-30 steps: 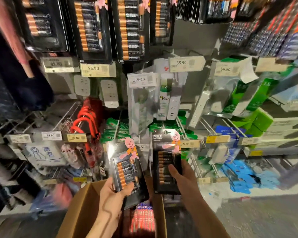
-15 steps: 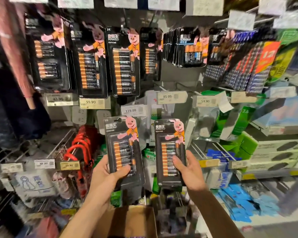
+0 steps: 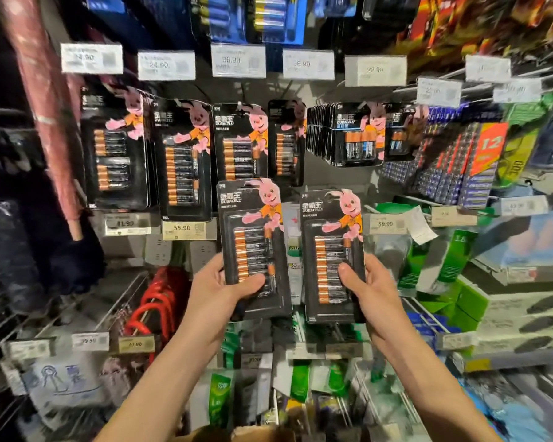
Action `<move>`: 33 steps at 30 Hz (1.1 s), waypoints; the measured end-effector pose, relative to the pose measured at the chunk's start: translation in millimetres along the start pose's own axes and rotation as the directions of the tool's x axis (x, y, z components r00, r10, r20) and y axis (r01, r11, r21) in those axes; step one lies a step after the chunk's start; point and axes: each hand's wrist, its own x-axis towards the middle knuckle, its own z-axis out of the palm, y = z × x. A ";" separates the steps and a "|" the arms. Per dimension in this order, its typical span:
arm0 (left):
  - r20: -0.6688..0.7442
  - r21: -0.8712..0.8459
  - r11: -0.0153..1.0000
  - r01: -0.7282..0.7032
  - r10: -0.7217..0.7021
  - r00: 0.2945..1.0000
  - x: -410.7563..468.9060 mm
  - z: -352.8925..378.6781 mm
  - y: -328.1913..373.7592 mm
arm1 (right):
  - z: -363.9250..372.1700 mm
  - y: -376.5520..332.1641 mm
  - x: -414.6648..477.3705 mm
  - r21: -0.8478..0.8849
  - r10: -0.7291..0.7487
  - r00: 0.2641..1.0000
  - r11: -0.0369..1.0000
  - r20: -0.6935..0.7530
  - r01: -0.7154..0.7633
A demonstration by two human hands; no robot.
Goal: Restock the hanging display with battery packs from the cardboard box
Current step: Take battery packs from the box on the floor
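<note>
My left hand [image 3: 219,290] grips a black battery pack [image 3: 253,244] with a pink bunny on it, thumb across its front. My right hand [image 3: 369,293] holds a second, matching battery pack [image 3: 331,250] by its right edge. Both packs are upright and raised in front of the hanging display [image 3: 237,141], just below a row of the same black packs on hooks. The left-hand pack overlaps the bottom of one hanging pack. Only the top edge of the cardboard box [image 3: 237,435] shows at the bottom of the view.
White price tags [image 3: 238,60] line the rails above and below the hanging packs. A thick stack of smaller battery packs [image 3: 348,135] hangs to the right. Red cables [image 3: 154,301] hang lower left, green packages [image 3: 454,263] lower right, and a pink rolled item [image 3: 45,100] leans at left.
Both hands have lifted their packs upward toward the hanging row. The view has tilted up, so the box has nearly left the bottom of the frame.
</note>
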 end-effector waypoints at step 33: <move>0.165 -0.102 0.971 -0.218 0.232 0.959 112.4 75.7 181.5 | 18.1 -97.8 99.9 -0.164 -0.287 0.957 0.943 0.031 0.289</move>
